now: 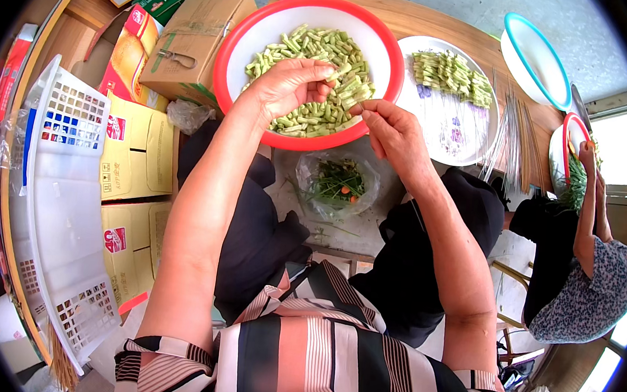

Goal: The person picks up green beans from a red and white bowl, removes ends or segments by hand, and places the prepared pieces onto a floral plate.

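Both hands are over a white basin with a red rim (223, 78), which holds many short cut pieces of green bean-like vegetable (308, 124). My left hand (294, 84) pinches one cut piece (338, 72) between thumb and fingertips. My right hand (399, 128) has its thumb and forefinger closed on the end of a thin skewer, barely visible here. A short row of green pieces (360, 94) sits at that skewer, between the hands. To the right, a white plate (434, 142) with purple flower print carries finished-looking skewers of green pieces (452, 77) side by side.
Loose thin skewers (511, 134) lie right of the plate on the wooden table (416, 16). Beyond stands a blue-rimmed basin (539, 62). Another person (582, 294) works at the right with greens. Below is a bag of trimmings (336, 184); cartons (137, 149) and a white crate (65, 187) stand left.
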Motion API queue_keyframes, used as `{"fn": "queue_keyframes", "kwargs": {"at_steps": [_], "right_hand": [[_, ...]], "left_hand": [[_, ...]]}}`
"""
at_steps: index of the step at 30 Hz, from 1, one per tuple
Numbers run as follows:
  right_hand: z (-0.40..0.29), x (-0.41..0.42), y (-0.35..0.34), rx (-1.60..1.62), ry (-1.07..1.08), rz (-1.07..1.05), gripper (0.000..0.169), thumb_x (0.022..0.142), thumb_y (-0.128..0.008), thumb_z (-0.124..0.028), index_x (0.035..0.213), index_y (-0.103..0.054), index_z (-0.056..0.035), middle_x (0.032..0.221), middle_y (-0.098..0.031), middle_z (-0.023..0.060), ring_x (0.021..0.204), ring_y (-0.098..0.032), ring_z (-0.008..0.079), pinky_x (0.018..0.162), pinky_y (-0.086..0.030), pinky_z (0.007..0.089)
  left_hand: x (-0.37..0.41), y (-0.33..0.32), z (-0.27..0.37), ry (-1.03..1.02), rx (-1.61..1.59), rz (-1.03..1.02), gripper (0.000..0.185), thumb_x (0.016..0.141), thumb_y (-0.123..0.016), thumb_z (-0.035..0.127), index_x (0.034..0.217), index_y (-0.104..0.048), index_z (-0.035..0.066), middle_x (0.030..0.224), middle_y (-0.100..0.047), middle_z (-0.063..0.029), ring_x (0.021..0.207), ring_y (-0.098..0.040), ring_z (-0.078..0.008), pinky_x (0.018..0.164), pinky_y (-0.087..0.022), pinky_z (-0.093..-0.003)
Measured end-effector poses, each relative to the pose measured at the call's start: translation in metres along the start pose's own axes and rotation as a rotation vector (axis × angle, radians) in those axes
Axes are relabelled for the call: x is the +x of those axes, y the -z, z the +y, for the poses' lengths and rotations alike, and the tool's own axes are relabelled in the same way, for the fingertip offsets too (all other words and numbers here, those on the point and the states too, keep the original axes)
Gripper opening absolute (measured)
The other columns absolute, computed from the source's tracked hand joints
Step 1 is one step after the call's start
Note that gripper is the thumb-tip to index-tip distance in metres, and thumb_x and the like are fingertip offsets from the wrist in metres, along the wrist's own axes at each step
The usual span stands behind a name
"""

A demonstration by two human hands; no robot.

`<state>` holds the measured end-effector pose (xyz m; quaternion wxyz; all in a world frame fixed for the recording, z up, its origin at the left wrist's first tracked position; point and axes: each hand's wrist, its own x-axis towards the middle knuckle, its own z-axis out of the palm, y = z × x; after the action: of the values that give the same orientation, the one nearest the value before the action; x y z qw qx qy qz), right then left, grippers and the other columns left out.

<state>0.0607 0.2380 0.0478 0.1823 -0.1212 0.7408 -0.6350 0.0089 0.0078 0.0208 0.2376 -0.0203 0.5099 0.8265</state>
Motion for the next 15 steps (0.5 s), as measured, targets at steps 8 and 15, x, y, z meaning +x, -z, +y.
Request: {"fn": "queue_keyframes", "kwargs": {"at_steps": [8, 15], "right_hand": [[0.0036, 0.0052, -0.0009, 0.012, -0.001, 0.043, 0.020, 0.094, -0.049, -0.014, 0.098, -0.063, 0.0007, 0.054, -0.046, -0.0028, 0.046, -0.041, 0.0046, 0.045, -0.033, 0.0221], [-0.0005, 0.0039, 0.0024, 0.027, -0.010, 0.086, 0.021, 0.094, -0.050, -0.014, 0.098, -0.064, 0.0007, 0.055, -0.046, -0.0035, 0.047, -0.042, 0.0048, 0.046, -0.033, 0.0219]], "left_hand": [[0.0039, -0.0075, -0.0054, -0.023, 0.106, -0.020, 0.021, 0.088, -0.065, 0.015, 0.103, -0.063, 0.000, 0.082, -0.062, -0.0019, 0.068, -0.056, -0.0095, 0.064, -0.049, -0.0234], [0.0080, -0.0055, -0.0074, -0.036, 0.464, 0.097, 0.014, 0.087, -0.064, 0.013, 0.099, -0.066, 0.004, 0.081, -0.063, 0.0002, 0.070, -0.057, -0.0083, 0.064, -0.049, -0.0238]]}}
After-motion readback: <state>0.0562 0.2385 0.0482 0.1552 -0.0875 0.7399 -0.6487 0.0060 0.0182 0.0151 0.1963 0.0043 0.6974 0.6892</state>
